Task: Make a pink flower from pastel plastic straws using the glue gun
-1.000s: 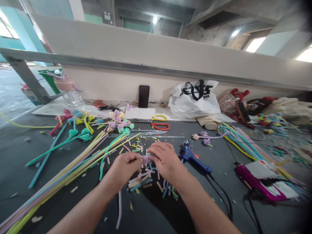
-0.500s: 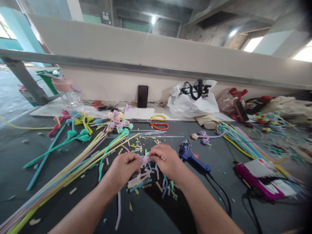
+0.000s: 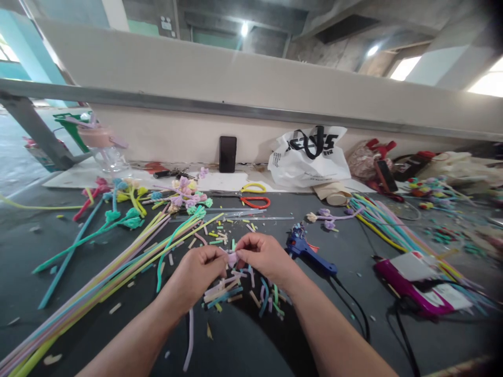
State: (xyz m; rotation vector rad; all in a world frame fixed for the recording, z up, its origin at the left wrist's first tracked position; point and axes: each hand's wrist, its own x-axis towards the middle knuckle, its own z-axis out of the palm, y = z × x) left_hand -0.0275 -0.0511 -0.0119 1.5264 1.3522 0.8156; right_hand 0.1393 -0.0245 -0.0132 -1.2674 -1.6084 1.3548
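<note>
Near the middle of the table, a small lilac fuzzy piece (image 3: pixel 232 258), seemingly bent pipe cleaner, is pinched between my two hands. My left hand (image 3: pixel 198 275) is closed on its left end with thumb and forefinger. Closed too, my right hand (image 3: pixel 267 259) grips its right side, and the fingers partly hide its shape. Below the hands lie short cut pipe cleaner pieces (image 3: pixel 223 293) in several pastel colours. A long lilac strip (image 3: pixel 189 340) hangs or lies under my left wrist; where it begins is hidden.
Long pipe cleaners (image 3: pixel 106 277) lie on the left beside finished-looking fuzzy flowers (image 3: pixel 184 193). Scissors (image 3: pixel 255 202) rest at the back. To the right are a blue glue gun (image 3: pixel 310 254) with its cable and a magenta device (image 3: pixel 412 288). A phone (image 3: pixel 228 154) leans against the back panel.
The fingers of my right hand have shifted slightly on the lilac piece. Both hands keep hold of it, and the whole view has moved a little.
</note>
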